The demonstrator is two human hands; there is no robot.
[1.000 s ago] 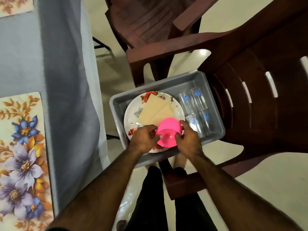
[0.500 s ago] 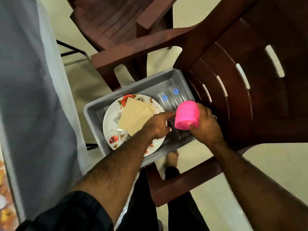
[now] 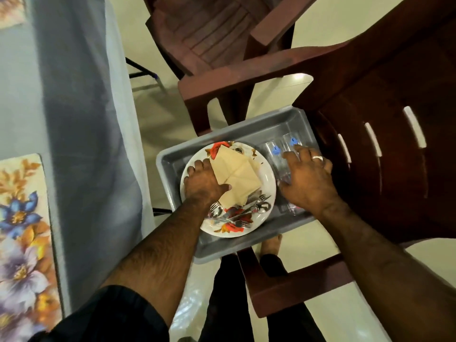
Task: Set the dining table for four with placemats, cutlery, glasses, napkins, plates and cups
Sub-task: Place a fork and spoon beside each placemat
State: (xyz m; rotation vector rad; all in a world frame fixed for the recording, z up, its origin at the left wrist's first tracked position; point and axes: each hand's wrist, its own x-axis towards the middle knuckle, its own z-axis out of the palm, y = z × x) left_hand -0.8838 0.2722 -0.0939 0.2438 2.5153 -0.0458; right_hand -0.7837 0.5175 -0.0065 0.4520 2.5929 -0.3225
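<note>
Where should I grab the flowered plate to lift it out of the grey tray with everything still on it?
Grip the flowered plate by its rim on two opposite sides, left and right, coming from above, and keep it level. It lies flat in the grey tray, with folded napkins and loose forks and spoons on top that would slide if it tilted.

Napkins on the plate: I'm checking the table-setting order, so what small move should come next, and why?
Probably lift the napkins off the plate: the left hand already pinches their edge, with the thumb on top. They sit loose above the cutlery in the grey tray, so they come away first.
</note>
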